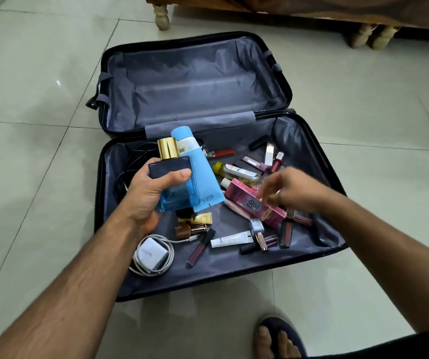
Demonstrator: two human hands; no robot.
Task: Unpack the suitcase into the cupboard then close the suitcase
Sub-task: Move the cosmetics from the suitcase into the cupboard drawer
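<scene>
Our left hand [146, 193] grips perfume bottle [173, 182] and blue tube [200, 177]; right hand [288, 187], fingers loose, hovers over the pink box [249, 200] in the open suitcase [319, 161].

soft even light, faint floor [40, 99] glare, right hand [283, 187] motion-blurred, wide-angle edges bowed.

Item count, as visible:

- 1 black hard-shell suitcase w/ grey lining [311, 141], lying open; 2 halves.
- 1 blue glass perfume bottle w/ gold cap [174, 187].
- 1 light-blue plastic tube [200, 177].
- 1 pink cardboard carton [249, 200].
- 1 white plastic charger block [151, 255] w/ 1 coiled white cable [169, 251].
- 1 black cable bundle [128, 164].
- 1 white squeeze tube [230, 239].
- 1 clear bottle w/ yellow cap [236, 173].
- Small lipstick/gloss sticks: approx. 10; exact qty cannot be told, several overlap.
- 2 hands: left hand [151, 195], right hand [289, 190].
- 1 foot in dark sandal [278, 338].
</scene>
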